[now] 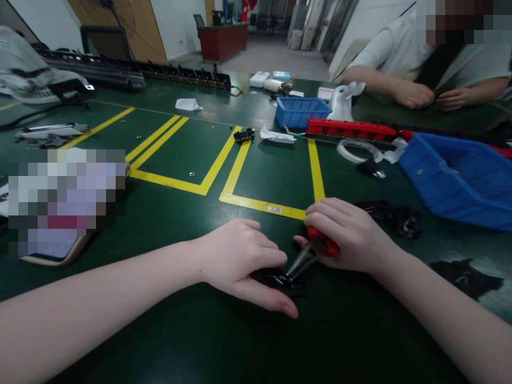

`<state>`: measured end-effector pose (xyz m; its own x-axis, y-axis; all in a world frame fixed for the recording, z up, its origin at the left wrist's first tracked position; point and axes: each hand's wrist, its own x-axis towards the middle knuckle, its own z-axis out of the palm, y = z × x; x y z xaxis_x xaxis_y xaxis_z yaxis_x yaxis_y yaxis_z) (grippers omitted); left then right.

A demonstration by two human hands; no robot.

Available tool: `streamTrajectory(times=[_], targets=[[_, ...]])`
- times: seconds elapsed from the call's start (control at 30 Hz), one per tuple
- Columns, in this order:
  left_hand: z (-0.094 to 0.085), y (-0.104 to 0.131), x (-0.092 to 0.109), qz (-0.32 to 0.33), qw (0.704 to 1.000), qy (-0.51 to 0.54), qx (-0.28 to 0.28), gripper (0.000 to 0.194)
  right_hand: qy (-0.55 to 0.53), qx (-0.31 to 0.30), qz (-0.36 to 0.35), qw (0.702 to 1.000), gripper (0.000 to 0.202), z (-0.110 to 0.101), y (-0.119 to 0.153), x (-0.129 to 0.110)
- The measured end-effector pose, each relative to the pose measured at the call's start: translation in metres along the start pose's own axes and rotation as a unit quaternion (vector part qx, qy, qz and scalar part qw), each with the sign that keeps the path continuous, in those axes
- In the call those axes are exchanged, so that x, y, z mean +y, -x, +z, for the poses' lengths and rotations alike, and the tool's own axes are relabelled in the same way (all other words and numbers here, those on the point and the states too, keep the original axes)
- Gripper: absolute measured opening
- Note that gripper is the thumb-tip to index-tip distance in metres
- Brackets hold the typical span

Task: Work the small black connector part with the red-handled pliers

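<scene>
My right hand (344, 232) is closed around the red handles of a pair of long-nose pliers (303, 260). The pliers point down and left, and their tips touch a small black plastic part (290, 284) on the green table. My left hand (244, 266) grips that part from the left, with thumb below and fingers above it; the palm covers its left end. Whether the jaws are clamped on the part I cannot make out. To the right of my right hand lie more black pieces (400, 217).
Yellow tape marks rectangles on the green table (168, 218). A phone (72, 208) stands at left. Blue bins (452, 181), a red strip (352, 128) and a clear tape ring (356, 152) lie at right. Across the table sits another person (424, 80), hands together.
</scene>
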<state>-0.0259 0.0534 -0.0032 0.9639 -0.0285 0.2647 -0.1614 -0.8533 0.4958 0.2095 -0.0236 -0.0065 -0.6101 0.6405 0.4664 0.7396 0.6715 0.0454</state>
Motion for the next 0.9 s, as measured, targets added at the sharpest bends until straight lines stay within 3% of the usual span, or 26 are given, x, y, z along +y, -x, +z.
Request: streamTrajectory(times=[0.9], targets=[[0.0034,-0.0010,0.0003,-0.034,0.999,-0.028,0.012,0.054,-0.033,-0.048,0.011,0.998,0.014,-0.0021,-0.0010,0.0012]])
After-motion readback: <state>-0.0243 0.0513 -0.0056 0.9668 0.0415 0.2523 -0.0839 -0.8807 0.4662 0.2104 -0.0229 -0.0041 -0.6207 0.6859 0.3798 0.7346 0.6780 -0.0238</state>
